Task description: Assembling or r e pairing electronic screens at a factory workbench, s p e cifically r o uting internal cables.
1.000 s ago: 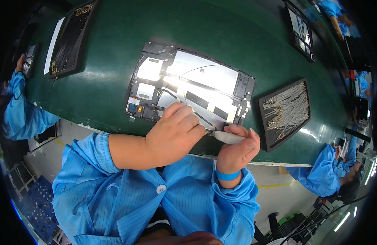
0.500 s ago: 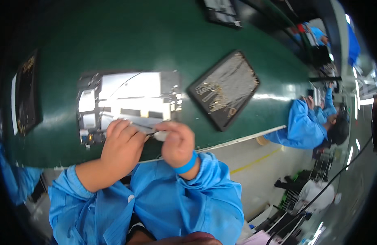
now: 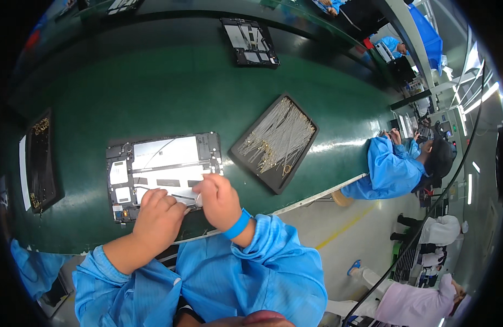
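Note:
An opened tablet (image 3: pixel 164 156) lies on the green bench in front of me, its silver battery panels, black frame and small circuit parts exposed. My left hand (image 3: pixel 157 223) rests over its near edge with the fingers curled together; what they pinch, if anything, is hidden. Close beside it, my right hand (image 3: pixel 221 203), with a blue wristband, is closed at the tablet's near right part. From its fingers a thin metal tool that looks like tweezers (image 3: pixel 183 198) points left toward my left fingertips. Something white shows at the right fingertips.
A black tray (image 3: pixel 278 186) of thin grey cables with gold ends lies to the right. Another dark tray (image 3: pixel 49 158) with gold-ended cables stands far left. A second opened tablet (image 3: pixel 250 43) lies at the back. A co-worker in blue (image 3: pixel 396 169) sits along the bench at right.
My view has shifted, so the bench appears lower and more of its far side shows. My right hand has moved inward over the tablet's near right part. My left hand stays at the near edge.

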{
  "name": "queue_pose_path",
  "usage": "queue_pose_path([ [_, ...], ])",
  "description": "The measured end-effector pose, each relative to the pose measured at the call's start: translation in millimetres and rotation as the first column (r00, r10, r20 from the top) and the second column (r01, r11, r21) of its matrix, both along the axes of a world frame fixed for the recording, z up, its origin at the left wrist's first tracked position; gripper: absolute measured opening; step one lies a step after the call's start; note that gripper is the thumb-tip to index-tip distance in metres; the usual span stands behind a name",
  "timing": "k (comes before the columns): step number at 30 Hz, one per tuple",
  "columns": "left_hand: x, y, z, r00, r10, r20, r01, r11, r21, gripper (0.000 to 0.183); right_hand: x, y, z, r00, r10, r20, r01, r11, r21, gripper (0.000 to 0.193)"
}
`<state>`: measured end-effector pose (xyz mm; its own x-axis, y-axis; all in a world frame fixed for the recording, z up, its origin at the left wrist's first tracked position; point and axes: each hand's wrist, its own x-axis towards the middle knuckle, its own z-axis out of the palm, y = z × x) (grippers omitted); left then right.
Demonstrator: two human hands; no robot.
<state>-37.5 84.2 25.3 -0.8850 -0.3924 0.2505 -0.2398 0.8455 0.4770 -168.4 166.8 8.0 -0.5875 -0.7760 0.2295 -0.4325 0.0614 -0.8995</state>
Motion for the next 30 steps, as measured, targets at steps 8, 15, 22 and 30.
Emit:
queue_pose_path([
  [8,53.7,-90.1,9.4,0.931,0.361,-0.046,-0.359,0.893,-0.27,0.01,-36.1,8.5,33.6,0.672,-0.271,0.689,0.178,0.962,0.205,0.04],
  [15,64.2,-93.5,-11.9,0.683,0.729,0.044,-0.622,0.549,0.558,0.024,-39.8,26.5,20.2,0.748,-0.302,0.591,-0.171,0.773,0.611,0.039],
  [22,62.3,-114.1,-31.9,0.713,0.699,0.056,-0.574,0.537,0.618,0.031,-34.8,-0.3,31.5,0.672,-0.205,0.711,-0.383,0.726,0.571,0.042],
  [30,66.9,-159.1,-30.5,0.249,0.963,-0.106,-0.445,0.211,0.87,0.041,-42.9,-93.5,45.1,0.669,-0.148,0.728,-0.228,0.892,0.391,0.044],
])
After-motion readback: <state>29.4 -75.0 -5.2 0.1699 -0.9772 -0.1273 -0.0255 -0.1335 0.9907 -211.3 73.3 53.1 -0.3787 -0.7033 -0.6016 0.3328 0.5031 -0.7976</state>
